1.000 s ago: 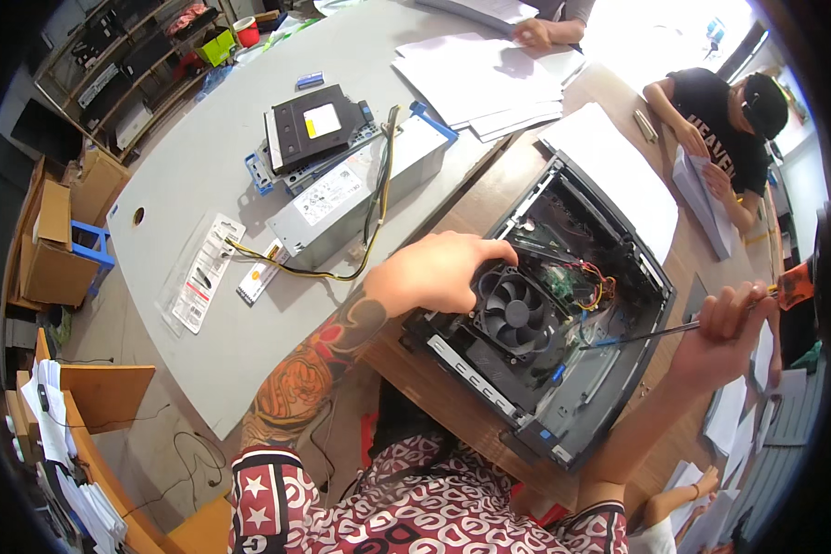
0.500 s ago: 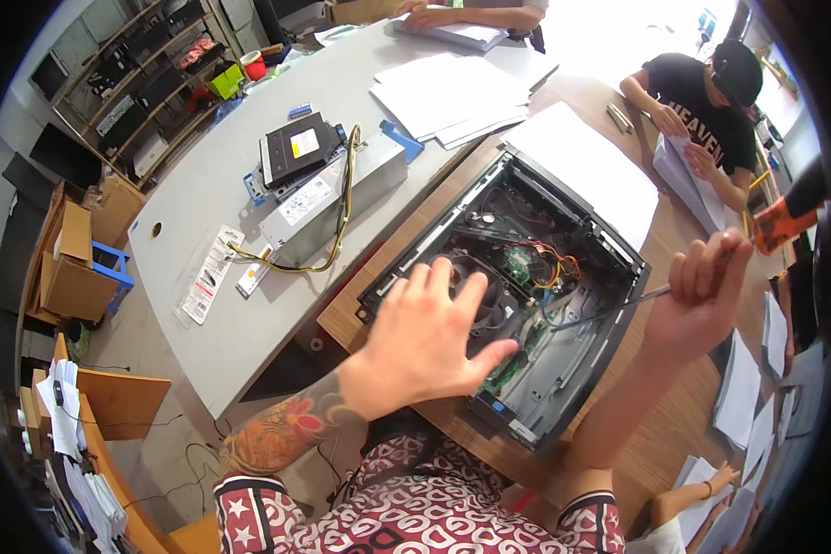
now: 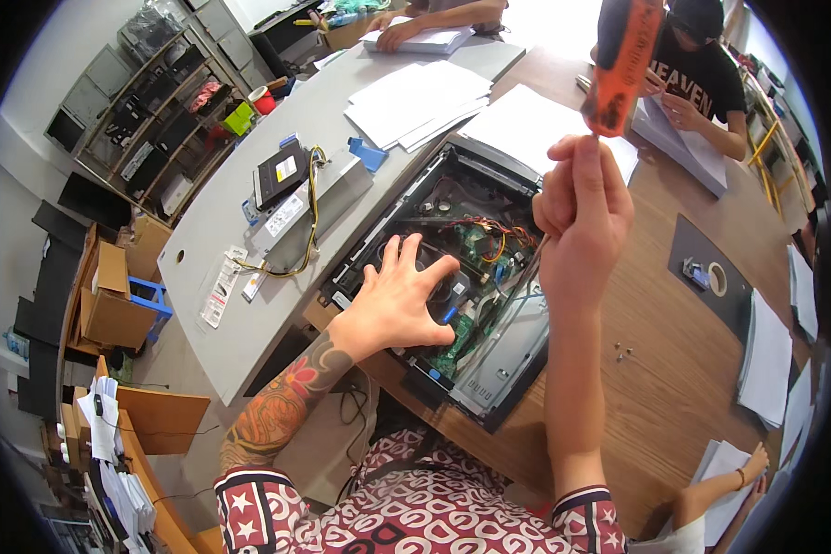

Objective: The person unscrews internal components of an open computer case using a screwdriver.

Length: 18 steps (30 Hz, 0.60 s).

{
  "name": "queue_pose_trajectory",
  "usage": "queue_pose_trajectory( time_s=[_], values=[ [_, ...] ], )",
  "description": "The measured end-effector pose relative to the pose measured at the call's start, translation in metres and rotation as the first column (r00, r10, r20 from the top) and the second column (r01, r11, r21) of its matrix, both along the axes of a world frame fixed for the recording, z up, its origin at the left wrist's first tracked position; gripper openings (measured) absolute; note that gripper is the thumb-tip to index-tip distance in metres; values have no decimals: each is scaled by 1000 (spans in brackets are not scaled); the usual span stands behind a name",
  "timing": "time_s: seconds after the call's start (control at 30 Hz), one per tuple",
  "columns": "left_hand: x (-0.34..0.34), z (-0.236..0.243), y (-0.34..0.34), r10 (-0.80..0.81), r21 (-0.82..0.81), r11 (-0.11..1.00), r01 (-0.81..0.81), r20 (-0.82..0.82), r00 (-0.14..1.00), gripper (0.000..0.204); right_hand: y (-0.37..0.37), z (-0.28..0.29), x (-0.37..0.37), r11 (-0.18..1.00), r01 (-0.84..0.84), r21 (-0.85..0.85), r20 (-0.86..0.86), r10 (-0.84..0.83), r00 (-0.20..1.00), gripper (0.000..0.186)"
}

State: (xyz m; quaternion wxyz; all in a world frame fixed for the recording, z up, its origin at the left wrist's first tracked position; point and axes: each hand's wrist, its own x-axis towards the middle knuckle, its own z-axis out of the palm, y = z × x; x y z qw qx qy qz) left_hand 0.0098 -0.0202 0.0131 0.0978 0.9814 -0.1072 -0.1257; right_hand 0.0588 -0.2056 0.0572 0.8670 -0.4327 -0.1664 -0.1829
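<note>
An open desktop computer case (image 3: 503, 367) lies on the brown table in front of me, its green circuit board and coloured wires exposed. My left hand (image 3: 392, 300) is spread over the black fan (image 3: 450, 288) inside the case, fingers apart and holding nothing; whether it presses on the fan I cannot tell. My right hand (image 3: 584, 217) is raised over the case's right side, pinching a screwdriver (image 3: 624, 74) by its shaft. The orange handle sticks up above the fist, and the shaft runs down toward the case; its tip is hard to make out.
On the grey table at left lie a power supply (image 3: 337, 197) with cables, an optical drive (image 3: 280, 174) and a blister pack (image 3: 220, 294). Small screws (image 3: 624, 352) and a tape roll (image 3: 716, 279) lie to the right. Other people handle paper stacks (image 3: 679, 148) around the table.
My right hand has moved left and up, and the screwdriver now stands more upright. My left hand stays spread over the fan. The whole view has shifted, showing more of the right side.
</note>
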Motion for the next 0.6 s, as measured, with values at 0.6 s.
queue_pose_trajectory(
  time_s=[0.6],
  values=[
    [-7, -9, 2, -195, -83, 965, 249, 412, 890, 43, 2, -4, 7, 997, -4, -75, -22, 3, 1000, 35]
  ],
)
